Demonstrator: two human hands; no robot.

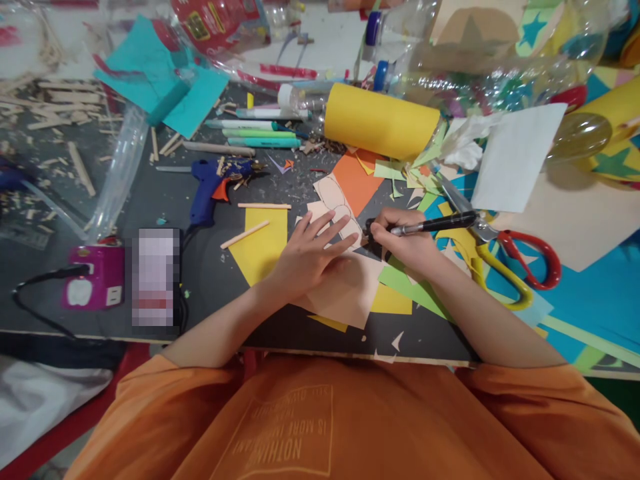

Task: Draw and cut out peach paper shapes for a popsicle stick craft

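My left hand lies flat with fingers spread on a peach paper sheet, pressing it to the dark table. My right hand is closed round a black marker, whose tip rests on the peach paper near my left fingertips. A yellow paper piece lies just left of my left hand. An orange paper piece lies beyond the peach sheet.
Red and yellow scissors lie right of my right hand. A blue glue gun, a purple power strip, wooden sticks, pens, a yellow paper roll, plastic bottles and several paper scraps crowd the table.
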